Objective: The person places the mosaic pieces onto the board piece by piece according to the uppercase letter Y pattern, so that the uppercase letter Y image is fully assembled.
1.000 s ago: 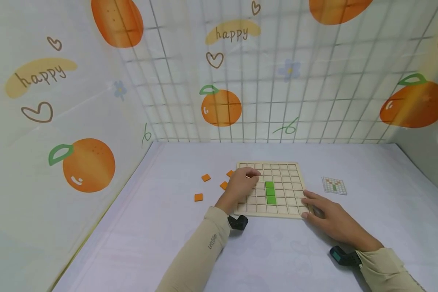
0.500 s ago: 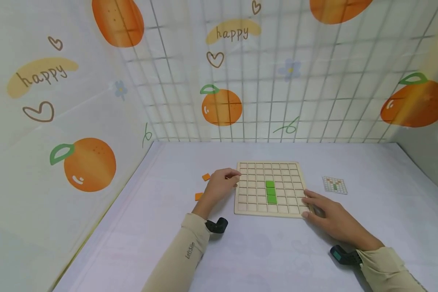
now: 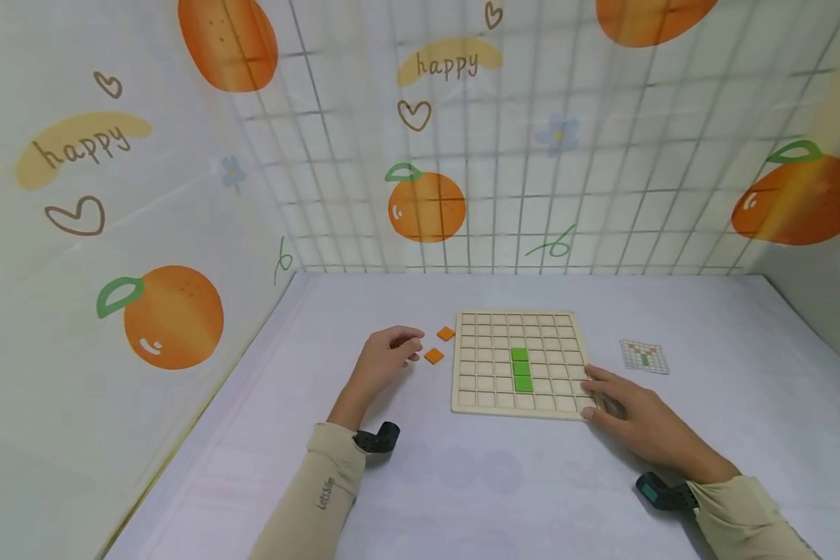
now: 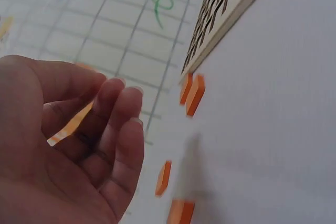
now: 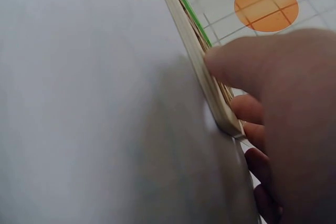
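Fetching stage, I reckon; left hand loosely curled, empty; right hand just resting, uncurled, on the grid board's 4 o'clock edge

next move probably calls for a pinch on one of the orange tiles at the left hand's 3 o'clock; green tiles sit mid-board; pattern card's at the board's 3 o'clock; left wrist cam catches four orange ones, head cam only two

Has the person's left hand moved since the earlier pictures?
Yes: in the head view the left hand has moved leftward, from over the grid board to beyond the two orange tiles nearest that board.
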Available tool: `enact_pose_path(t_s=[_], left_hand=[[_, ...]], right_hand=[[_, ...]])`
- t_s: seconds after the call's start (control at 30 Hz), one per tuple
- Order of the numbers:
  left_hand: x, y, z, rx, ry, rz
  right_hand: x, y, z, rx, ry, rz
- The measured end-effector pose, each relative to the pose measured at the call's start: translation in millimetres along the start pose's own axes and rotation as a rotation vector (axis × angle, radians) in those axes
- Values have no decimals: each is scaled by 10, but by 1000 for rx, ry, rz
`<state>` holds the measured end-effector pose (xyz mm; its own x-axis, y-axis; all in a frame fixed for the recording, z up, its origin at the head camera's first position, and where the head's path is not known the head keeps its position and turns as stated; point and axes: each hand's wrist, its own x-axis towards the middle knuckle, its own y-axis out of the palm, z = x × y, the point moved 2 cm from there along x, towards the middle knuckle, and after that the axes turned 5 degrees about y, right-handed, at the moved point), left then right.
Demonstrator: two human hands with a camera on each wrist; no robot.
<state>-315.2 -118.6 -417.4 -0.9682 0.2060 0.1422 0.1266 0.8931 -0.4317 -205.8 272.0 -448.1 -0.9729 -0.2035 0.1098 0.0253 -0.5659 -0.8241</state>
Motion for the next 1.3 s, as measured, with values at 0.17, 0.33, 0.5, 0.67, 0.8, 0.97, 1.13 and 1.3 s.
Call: enact_pose_path(t_s=[0.17,0.33,0.5,0.67,0.8,0.97,1.13,1.3], left_hand=[[-58,-171,89,-28,9,-29],[-108,-304,176,25,36,-48],[-144,-398,276,37,5,-34],[-164,-498,381,65,-20,-42],[-172,-567,454,75,-26,-38],[-177,-621,543,106,-62,-3],[-198,-642,565,159,-94,66],[-240,-643,571,223,-104,126]], right_hand=[[-6,7,-8,3,-7,-1],[-7,2,4,4,-12,-5],[-8,8,15,1,-15,-5],[-8,8,23,-6,-9,-2],[-8,1,16,-12,3,3],[-9,-4,13,-13,5,2],[-9,-8,10,-16,7,0],[-9,7,11,-6,-7,-6]])
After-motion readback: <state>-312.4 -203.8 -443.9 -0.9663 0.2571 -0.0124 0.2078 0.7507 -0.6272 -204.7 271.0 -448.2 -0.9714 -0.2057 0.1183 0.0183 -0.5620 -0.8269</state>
